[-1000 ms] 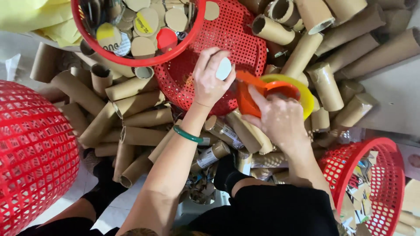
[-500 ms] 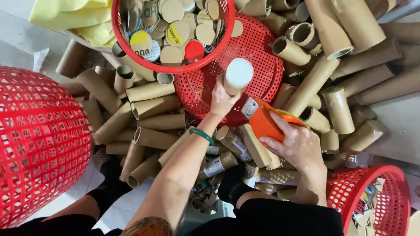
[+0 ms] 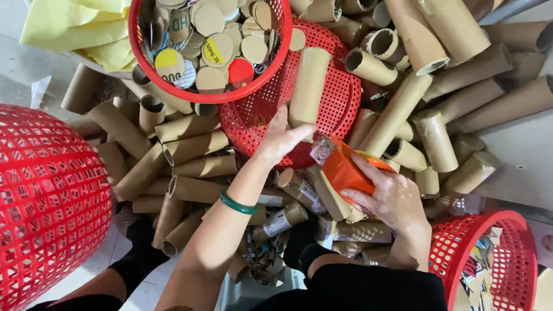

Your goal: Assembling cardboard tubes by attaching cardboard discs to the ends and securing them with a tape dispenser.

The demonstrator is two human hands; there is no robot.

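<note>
Right hand (image 3: 391,198) closed around orange tape dispenser (image 3: 344,168), at 4 o'clock from frame centre. Left hand (image 3: 279,138), green bangle (image 3: 238,204) on wrist, fingers wrapped on base of cardboard tube (image 3: 308,86) lying on flat red basket (image 3: 340,98). Red bowl of card discs (image 3: 210,95) at 11 o'clock. Tube pile (image 3: 461,69) toward 2 o'clock.
</note>
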